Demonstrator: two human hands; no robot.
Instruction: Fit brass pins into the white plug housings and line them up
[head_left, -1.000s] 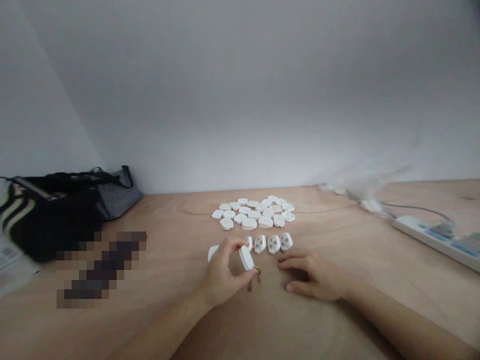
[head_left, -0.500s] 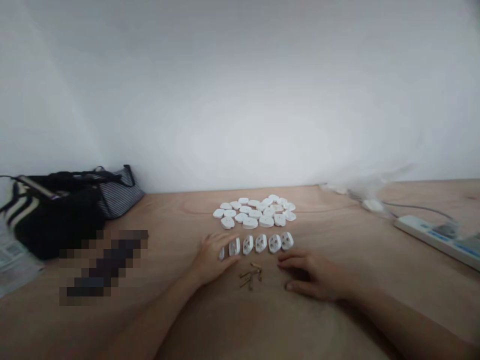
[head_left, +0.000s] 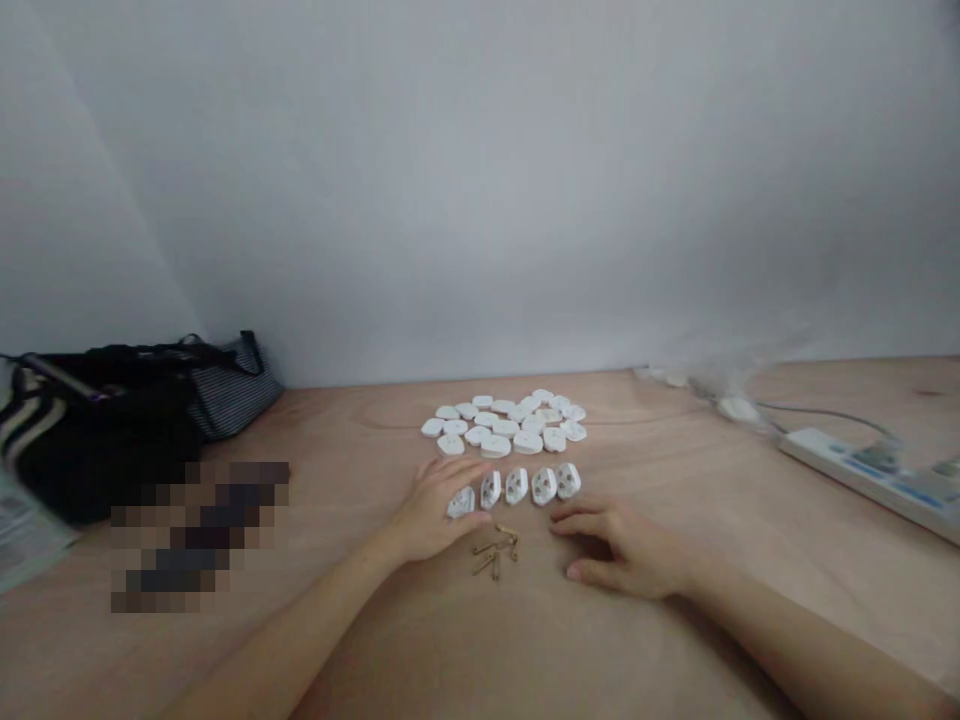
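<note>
In the head view, the left hand point(head_left: 431, 512) lies curled against the end of a row of five white plug bodies point(head_left: 516, 487), though whether it grips the nearest cannot be told. The open right hand point(head_left: 622, 550) rests empty on the wooden surface point(head_left: 675, 640), with small brass pins point(head_left: 495, 550) between the hands; a pixelated patch point(head_left: 199, 535) hides whatever lies further left.

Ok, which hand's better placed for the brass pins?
Left, probably: the left hand lies closer to the brass pins, its fingers at the end white plug body. The right hand lies open, farther off.
</note>
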